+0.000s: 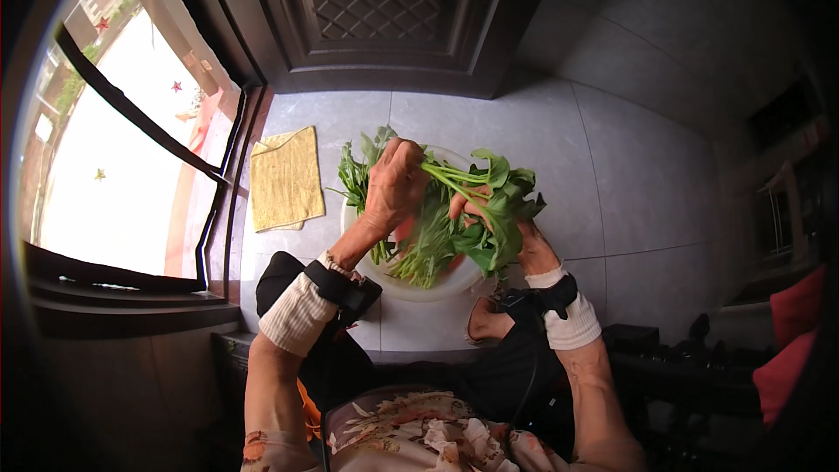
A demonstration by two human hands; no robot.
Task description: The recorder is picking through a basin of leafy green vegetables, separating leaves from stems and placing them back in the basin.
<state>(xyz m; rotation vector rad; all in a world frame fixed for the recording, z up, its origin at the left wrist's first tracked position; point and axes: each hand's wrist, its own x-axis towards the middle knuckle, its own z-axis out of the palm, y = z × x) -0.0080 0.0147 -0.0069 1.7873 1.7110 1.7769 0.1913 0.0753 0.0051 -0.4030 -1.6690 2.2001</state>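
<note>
My left hand [398,177] is closed around the stem ends of a bunch of leafy greens [505,210], over a round white basin [406,292]. At the bunch's leafy end is my right hand [475,203], its fingers among stems and leaves that partly cover it. Whether those fingers grip the leaves is hard to tell. More greens with long thin stems [426,255] lie in the basin below both hands, and another leafy clump [354,174] rests at its left rim. Something reddish shows in the basin between the greens, mostly hidden.
A folded yellow cloth [286,180] lies on the grey tiled floor [544,124] left of the basin. Beyond stands a dark panelled door [380,6], with a bright doorway at the left. My bare foot [490,321] is near the basin's lower right. Red fabric [793,341] appears at far right.
</note>
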